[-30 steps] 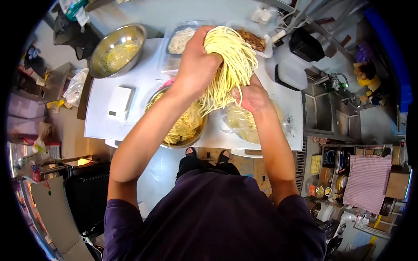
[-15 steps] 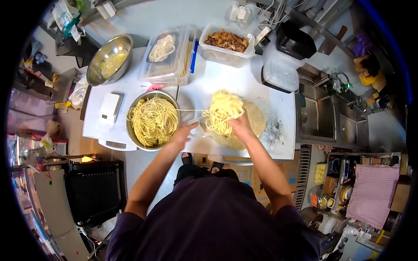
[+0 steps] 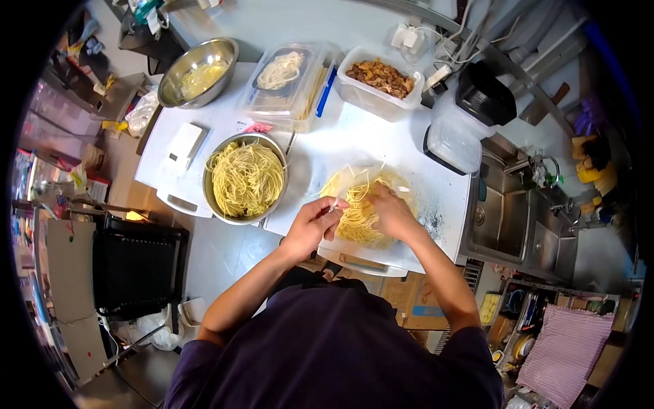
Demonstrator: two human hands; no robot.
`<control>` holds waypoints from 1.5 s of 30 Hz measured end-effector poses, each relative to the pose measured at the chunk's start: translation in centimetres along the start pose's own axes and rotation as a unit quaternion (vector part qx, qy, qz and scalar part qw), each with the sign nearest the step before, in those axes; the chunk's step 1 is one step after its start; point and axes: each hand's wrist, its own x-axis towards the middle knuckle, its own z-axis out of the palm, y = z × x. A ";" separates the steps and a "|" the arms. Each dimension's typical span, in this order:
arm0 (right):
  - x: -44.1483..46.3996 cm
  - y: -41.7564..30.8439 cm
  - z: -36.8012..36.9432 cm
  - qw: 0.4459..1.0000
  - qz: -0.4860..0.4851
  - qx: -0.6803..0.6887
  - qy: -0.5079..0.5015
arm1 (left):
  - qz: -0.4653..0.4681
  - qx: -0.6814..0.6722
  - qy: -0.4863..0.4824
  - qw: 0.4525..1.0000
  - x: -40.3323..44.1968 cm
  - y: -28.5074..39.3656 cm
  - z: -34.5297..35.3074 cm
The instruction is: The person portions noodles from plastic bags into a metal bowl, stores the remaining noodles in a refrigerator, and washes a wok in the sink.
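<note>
On the white table, a pile of yellow noodles (image 3: pixel 357 223) lies in a clear plastic bag (image 3: pixel 354 176). My left hand (image 3: pixel 315 221) pinches the bag's near-left edge between thumb and fingers. At the right side of the pile, my right hand (image 3: pixel 394 215) has its fingers curled into the noodles, the tips partly hidden among the strands. A steel bowl (image 3: pixel 207 185) heaped with more yellow noodles stands to the left of my hands.
Behind are a second steel bowl (image 3: pixel 234 54), a lidded clear box (image 3: pixel 313 124) with pale noodles on top, and a tub of brown chopped food (image 3: pixel 368 99). A white scale (image 3: pixel 186 144) sits left. Black-and-clear containers (image 3: pixel 453 146) stand near the sink (image 3: pixel 501 225).
The noodle clump in my right hand has come down onto the bag, and the strand stretched from the bowl is gone. My left hand moved right to the bag's edge. The view shifted.
</note>
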 end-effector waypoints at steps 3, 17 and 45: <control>1.8 -2.4 -5.7 0.979 0.130 0.105 -0.121 | -0.009 -0.043 -0.017 0.999 -0.4 -0.5 -1.5; 12.8 3.1 -2.5 0.996 -0.036 0.065 -0.050 | -0.081 -0.183 -0.072 0.977 0.4 -2.1 -8.0; 7.0 -1.3 1.4 0.981 0.029 0.011 0.193 | -0.081 -0.228 -0.104 0.965 3.7 2.4 -3.9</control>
